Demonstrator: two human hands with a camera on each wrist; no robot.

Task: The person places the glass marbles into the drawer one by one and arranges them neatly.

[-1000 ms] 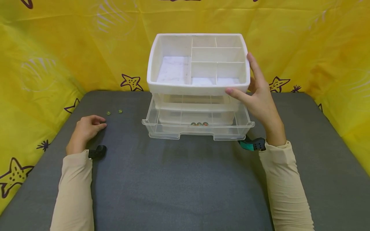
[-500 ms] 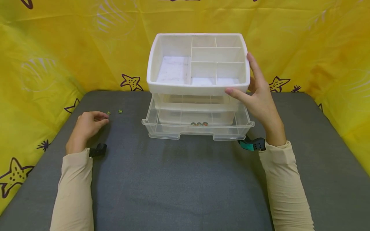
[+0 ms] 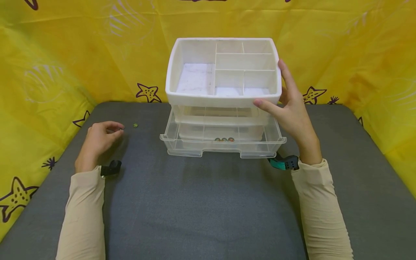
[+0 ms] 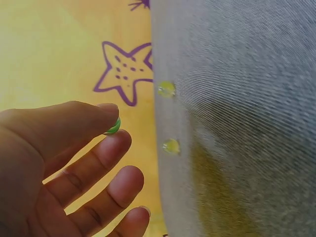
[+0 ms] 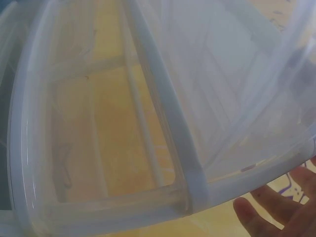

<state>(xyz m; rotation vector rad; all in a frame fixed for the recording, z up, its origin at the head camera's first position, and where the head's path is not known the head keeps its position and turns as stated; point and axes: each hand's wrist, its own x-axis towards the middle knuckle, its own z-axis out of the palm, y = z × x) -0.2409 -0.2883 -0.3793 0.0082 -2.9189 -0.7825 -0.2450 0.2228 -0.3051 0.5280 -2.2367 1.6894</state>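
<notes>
Over the left part of the table, my left hand (image 3: pixel 99 142) pinches a small green marble (image 4: pixel 113 127) between thumb and forefinger, as the left wrist view shows. Two yellowish marbles, a far one (image 4: pixel 167 89) and a nearer one (image 4: pixel 171 146), lie on the dark cloth beyond the fingertips. Only one marble (image 3: pixel 135 125) shows there in the head view. With its thumb on the front rim and fingers along the side, my right hand (image 3: pixel 290 108) holds the right corner of a white drawer organizer (image 3: pixel 224 100). Its clear lower drawer (image 3: pixel 221 147) is pulled out, with three marbles (image 3: pixel 224 139) inside.
The organizer's top tray has several compartments (image 3: pixel 245 61). A dark grey cloth (image 3: pixel 201 202) covers the table. Yellow fabric (image 3: pixel 97 54) with starfish drawings hangs behind and along both sides.
My left hand has moved slightly forward and right, and its fingertips now cover the nearer loose marble in the head view. The right hand and the organizer stay put.
</notes>
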